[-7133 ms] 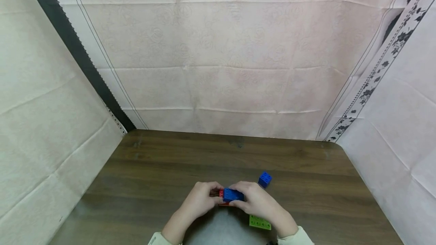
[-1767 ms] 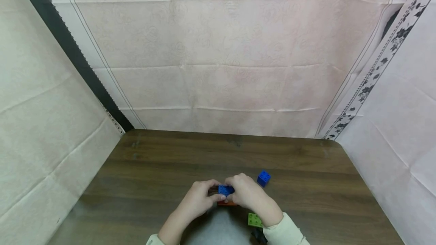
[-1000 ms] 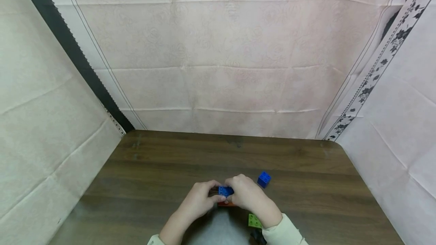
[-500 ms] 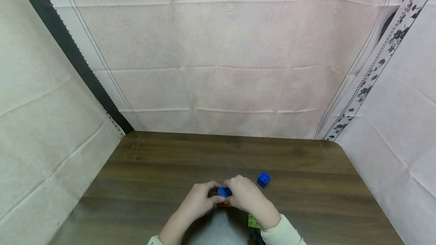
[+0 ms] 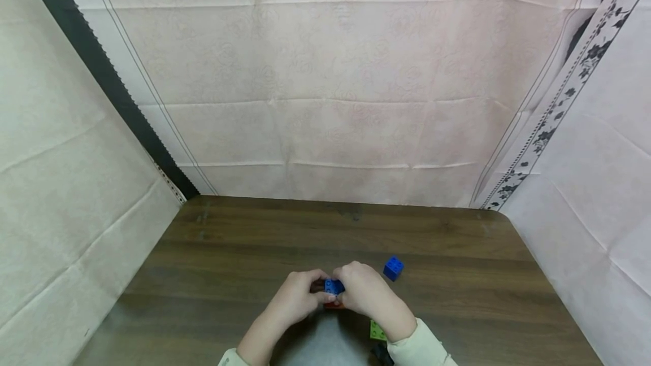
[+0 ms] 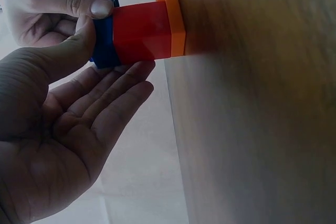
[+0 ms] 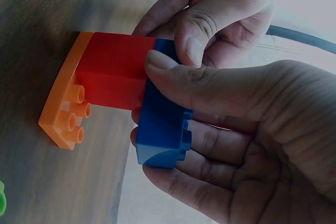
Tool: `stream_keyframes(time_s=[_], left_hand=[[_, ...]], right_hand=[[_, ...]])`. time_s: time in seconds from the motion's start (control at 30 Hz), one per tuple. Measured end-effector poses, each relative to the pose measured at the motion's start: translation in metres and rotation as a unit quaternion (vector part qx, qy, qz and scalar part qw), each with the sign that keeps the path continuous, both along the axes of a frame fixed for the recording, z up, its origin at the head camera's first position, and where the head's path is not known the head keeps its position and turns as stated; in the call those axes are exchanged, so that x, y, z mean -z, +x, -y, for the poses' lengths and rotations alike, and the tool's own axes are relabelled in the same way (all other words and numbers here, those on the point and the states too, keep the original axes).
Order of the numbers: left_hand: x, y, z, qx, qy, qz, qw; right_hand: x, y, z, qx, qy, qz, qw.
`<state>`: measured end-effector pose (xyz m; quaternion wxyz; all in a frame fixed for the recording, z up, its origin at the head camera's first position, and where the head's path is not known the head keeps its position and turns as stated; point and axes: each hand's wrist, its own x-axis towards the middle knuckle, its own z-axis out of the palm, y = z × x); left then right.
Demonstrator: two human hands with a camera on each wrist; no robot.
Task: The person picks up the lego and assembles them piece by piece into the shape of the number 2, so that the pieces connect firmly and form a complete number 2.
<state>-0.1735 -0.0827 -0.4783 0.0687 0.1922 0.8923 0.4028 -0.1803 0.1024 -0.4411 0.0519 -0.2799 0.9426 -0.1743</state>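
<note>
A blue brick point(image 5: 333, 286) with a curved underside at one end sits on top of a red brick point(image 6: 142, 31), overhanging it in the right wrist view. The red brick stands on a flat orange plate point(image 7: 63, 109) whose bare studs show beside it. My left hand point(image 5: 301, 294) grips the blue brick from the left, thumb on the near side and fingers behind. From the right, my right hand point(image 5: 362, 288) pinches the same brick, thumb in front and fingers around the far side. In the head view the hands hide much of the stack.
A loose blue brick point(image 5: 393, 268) lies beyond my right hand. A lime green studded plate point(image 5: 377, 330) is partly covered by my right forearm, with a dark object point(image 5: 382, 353) just nearer. Cloth walls surround the wooden table point(image 5: 244, 242) on the left, back and right.
Since the oldest frame my right hand has shifted left and covers more of the blue brick. Its forearm now hides part of the green plate. In the last second it edges slightly further left.
</note>
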Motion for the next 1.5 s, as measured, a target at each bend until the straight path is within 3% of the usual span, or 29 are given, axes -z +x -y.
stream_keyframes(time_s=[0.5,1.5], left_hand=[[-0.0014,0.0012,-0.0022,-0.013,-0.023,-0.011,0.9996],[-0.0008,0.0002,-0.0022,-0.011,-0.025,-0.003,0.9996]], right_hand=[[0.0007,-0.0006,-0.0006,-0.008,0.007,-0.004,0.9999],[-0.0004,-0.0013,-0.0018,-0.004,0.004,0.009,0.9999]])
